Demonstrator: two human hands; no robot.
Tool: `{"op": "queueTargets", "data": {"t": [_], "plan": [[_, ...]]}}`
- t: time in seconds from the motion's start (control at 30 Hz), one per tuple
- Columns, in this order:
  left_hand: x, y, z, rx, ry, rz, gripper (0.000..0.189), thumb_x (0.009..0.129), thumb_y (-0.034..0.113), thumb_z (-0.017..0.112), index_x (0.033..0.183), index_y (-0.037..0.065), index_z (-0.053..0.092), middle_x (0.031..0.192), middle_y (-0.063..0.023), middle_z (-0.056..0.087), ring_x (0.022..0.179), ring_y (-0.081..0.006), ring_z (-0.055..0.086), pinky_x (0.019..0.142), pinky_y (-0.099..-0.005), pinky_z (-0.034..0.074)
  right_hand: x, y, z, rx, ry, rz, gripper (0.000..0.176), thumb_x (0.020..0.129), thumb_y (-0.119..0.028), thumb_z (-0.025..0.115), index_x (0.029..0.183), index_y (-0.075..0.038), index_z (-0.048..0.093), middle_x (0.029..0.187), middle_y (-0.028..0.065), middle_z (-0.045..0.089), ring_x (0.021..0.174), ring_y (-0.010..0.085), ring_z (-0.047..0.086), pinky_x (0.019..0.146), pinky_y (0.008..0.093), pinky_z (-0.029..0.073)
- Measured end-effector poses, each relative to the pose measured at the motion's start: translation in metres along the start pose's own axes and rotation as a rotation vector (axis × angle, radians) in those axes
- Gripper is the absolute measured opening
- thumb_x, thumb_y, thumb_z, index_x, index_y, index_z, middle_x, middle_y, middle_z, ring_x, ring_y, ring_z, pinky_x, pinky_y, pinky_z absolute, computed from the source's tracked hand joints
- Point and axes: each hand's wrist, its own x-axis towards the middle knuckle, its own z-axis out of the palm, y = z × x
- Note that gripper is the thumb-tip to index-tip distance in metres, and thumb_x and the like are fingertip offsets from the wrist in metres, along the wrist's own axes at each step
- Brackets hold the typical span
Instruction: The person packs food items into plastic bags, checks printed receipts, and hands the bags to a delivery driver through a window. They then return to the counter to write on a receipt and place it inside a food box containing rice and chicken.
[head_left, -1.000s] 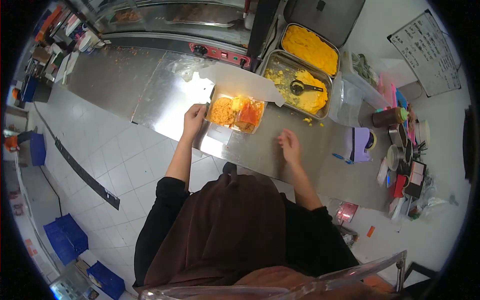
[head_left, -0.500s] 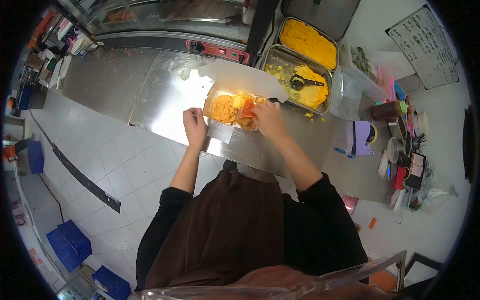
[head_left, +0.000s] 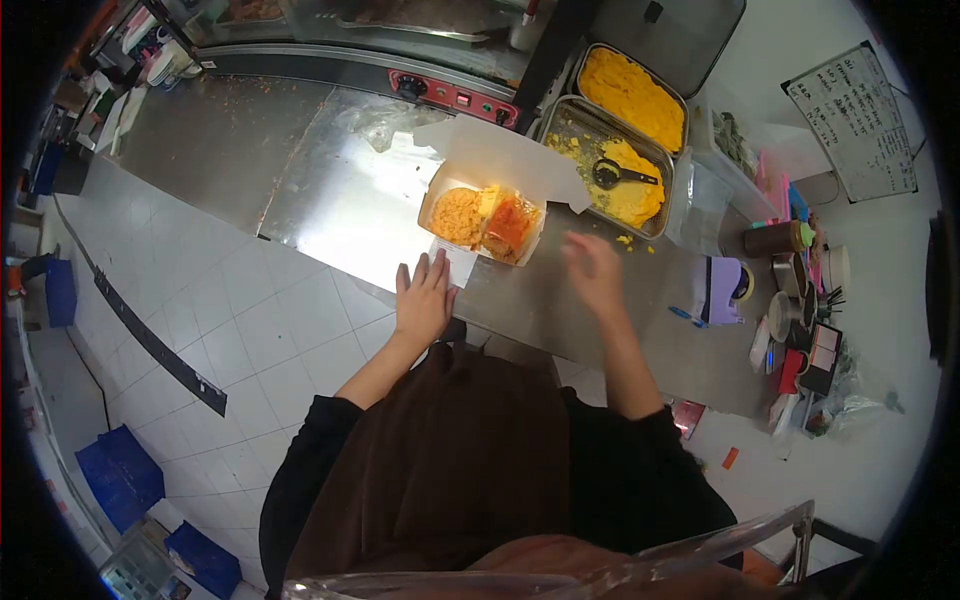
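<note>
An open paper food box [head_left: 430, 205] sits on the steel counter with its lid folded back. Orange-coloured rice [head_left: 457, 216] fills its left side, with a yellow scrambled-egg-like food [head_left: 490, 199] beside it. On the right, a red-orange sauce packet [head_left: 512, 222] lies over a browned piece of food [head_left: 499, 250]. My left hand [head_left: 425, 303] rests with fingers spread on the box's white front flap [head_left: 458, 266]. To the right of the box, my right hand [head_left: 594, 275] hovers above the counter, slightly blurred, its fingers loosely bent and apart with nothing visible in them.
Behind to the right stand two metal trays of yellow food [head_left: 632, 92], the nearer with a black scoop [head_left: 607, 174]. A heated display case [head_left: 452, 93] borders the back. A purple tape dispenser [head_left: 724, 290], a blue pen [head_left: 688, 317] and a sauce bottle [head_left: 775, 239] are at right.
My right hand has let go of the sauce packet, now lying in the box, and moved right. My left hand has shifted right and down, opening flat on the front flap.
</note>
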Motion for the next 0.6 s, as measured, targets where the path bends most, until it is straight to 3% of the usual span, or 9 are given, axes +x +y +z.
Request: {"op": "queueTargets", "data": {"t": [0.07, 0.13, 0.2, 0.3, 0.37, 0.47, 0.53, 0.6], "plan": [[-0.003, -0.002, -0.002, -0.02, 0.0, 0.03, 0.046, 0.081, 0.021, 0.056, 0.123, 0.002, 0.049, 0.132, -0.0076, 0.044, 0.116, -0.0246, 0.043, 0.1, -0.0494, 0.028, -0.038, 0.049, -0.032, -0.148, 0.107, 0.209, 0.022, 0.079, -0.011, 0.062, 0.1, -0.005, 0.063, 0.095, 0.0135, 0.064, 0.091, 0.0302, 0.059, 0.083, 0.0369, 0.045], [0.001, -0.008, -0.004, -0.029, -0.023, 0.053, 0.042, 0.08, 0.02, 0.057, 0.119, 0.003, 0.051, 0.127, -0.0074, 0.048, 0.116, -0.0247, 0.044, 0.099, -0.0489, 0.029, -0.085, 0.118, -0.063, -0.476, -0.013, 0.483, 0.047, 0.065, 0.005, 0.052, 0.111, -0.001, 0.055, 0.112, 0.0209, 0.056, 0.109, 0.0368, 0.049, 0.094, 0.041, 0.039], [0.009, -0.016, 0.001, -0.039, -0.076, 0.075, 0.036, 0.079, 0.018, 0.058, 0.112, 0.004, 0.056, 0.121, -0.007, 0.053, 0.113, -0.0249, 0.046, 0.097, -0.0463, 0.033, -0.122, 0.165, -0.089, -0.622, -0.028, 0.67, 0.052, 0.064, 0.005, 0.052, 0.116, -0.002, 0.052, 0.121, 0.0213, 0.05, 0.114, 0.0392, 0.044, 0.098, 0.0419, 0.035], [0.029, -0.054, 0.011, -0.283, -0.194, 0.165, 0.026, 0.076, 0.015, 0.063, 0.1, 0.006, 0.062, 0.111, -0.0052, 0.059, 0.107, -0.0232, 0.051, 0.091, -0.0392, 0.04, -0.161, 0.198, -0.109, -0.727, -0.028, 0.491, 0.045, 0.068, 0.003, 0.054, 0.112, -0.002, 0.054, 0.119, 0.0202, 0.051, 0.11, 0.0384, 0.047, 0.095, 0.0412, 0.037], [0.031, -0.065, 0.002, -0.481, -0.192, 0.147, 0.023, 0.074, 0.015, 0.065, 0.095, 0.006, 0.063, 0.109, -0.0048, 0.06, 0.103, -0.0224, 0.053, 0.087, -0.0361, 0.043, -0.159, 0.194, -0.112, -0.712, -0.011, 0.504, 0.036, 0.072, 0.002, 0.054, 0.108, 0.0, 0.056, 0.11, 0.0217, 0.053, 0.103, 0.0382, 0.049, 0.089, 0.0433, 0.039], [0.024, -0.068, 0.0, -0.482, -0.097, 0.197, 0.023, 0.074, 0.019, 0.066, 0.094, 0.008, 0.063, 0.107, -0.0042, 0.061, 0.098, -0.0215, 0.055, 0.086, -0.036, 0.043, -0.148, 0.17, -0.111, -0.741, -0.054, 0.57, 0.025, 0.078, 0.0, 0.053, 0.103, 0.0, 0.057, 0.105, 0.0205, 0.053, 0.098, 0.0371, 0.05, 0.085, 0.0425, 0.041], [0.02, -0.054, -0.003, -0.317, 0.043, 0.278, 0.022, 0.075, 0.019, 0.066, 0.093, 0.008, 0.063, 0.107, -0.0038, 0.061, 0.098, -0.0215, 0.055, 0.086, -0.0364, 0.042, -0.145, 0.155, -0.097, -0.708, -0.063, 0.596, 0.022, 0.08, -0.001, 0.053, 0.102, -0.001, 0.057, 0.104, 0.02, 0.053, 0.095, 0.037, 0.05, 0.082, 0.0424, 0.042], [0.014, -0.046, 0.006, -0.285, 0.067, 0.175, 0.024, 0.076, 0.02, 0.066, 0.095, 0.007, 0.062, 0.103, -0.005, 0.06, 0.096, -0.0232, 0.054, 0.084, -0.0377, 0.041, -0.144, 0.142, -0.08, -0.605, -0.034, 0.577, 0.021, 0.081, -0.002, 0.053, 0.102, 0.0, 0.055, 0.101, 0.0208, 0.052, 0.092, 0.0379, 0.05, 0.08, 0.044, 0.041]]}}
